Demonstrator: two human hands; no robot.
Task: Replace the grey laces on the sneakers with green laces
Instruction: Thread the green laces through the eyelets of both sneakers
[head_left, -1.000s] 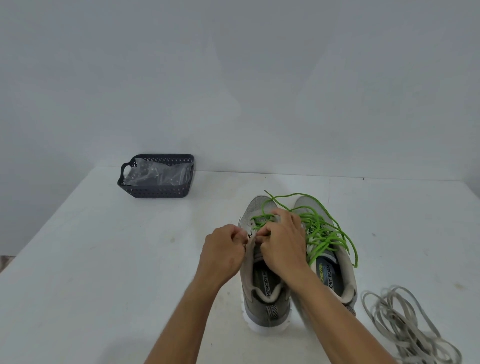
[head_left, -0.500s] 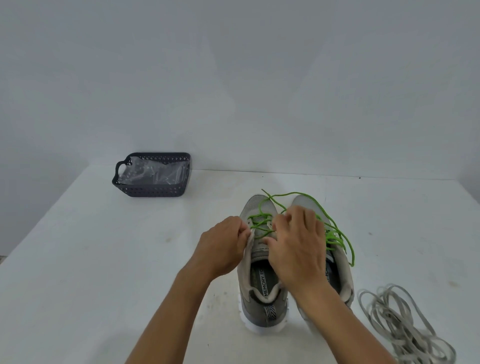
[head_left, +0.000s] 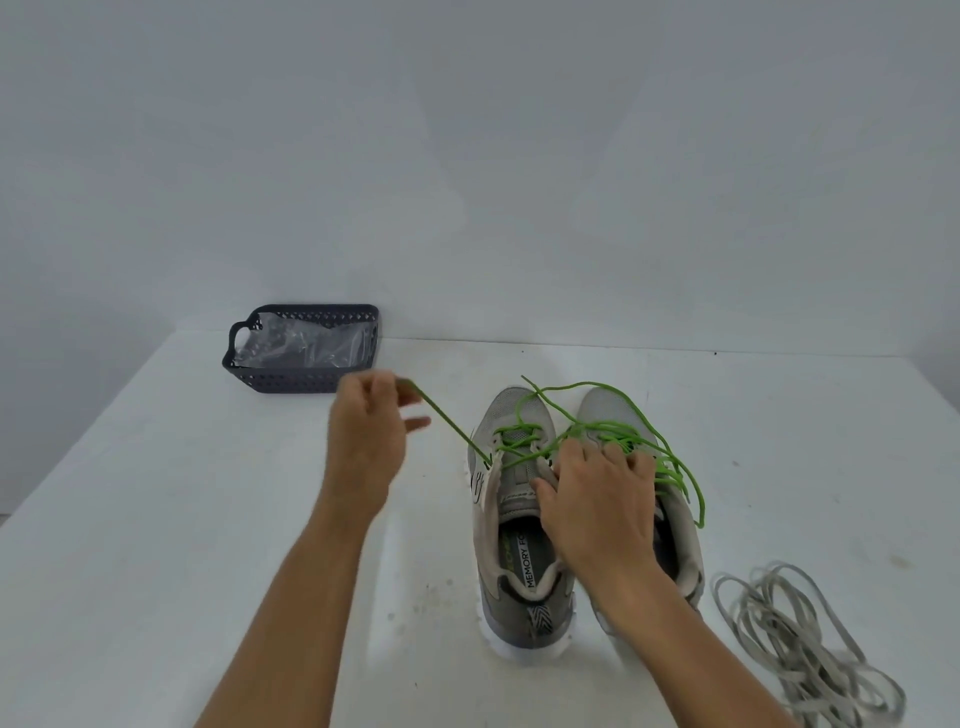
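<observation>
white table against a plain grey wall, sneakers centre frame, insole reads "memory fo", left hand pinching a green lace taut, right hand spread flat on the tongue, grey laces lower right, dark basket upper left

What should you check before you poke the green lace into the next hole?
1. Lace end held: the left hand pinches the thin green lace pulled out sideways. Ok.
2. Shoe steadied: the right hand rests on the grey mesh sneakers. Ok.
3. Pulled lace without slack: it runs straight to the eyelet. Ok.
4. Loose green loops untangled: piled over the right sneaker. Not ok.
5. Old flat grey laces out of the way: beside the sneakers. Ok.
6. Next hole free: cannot tell.
</observation>
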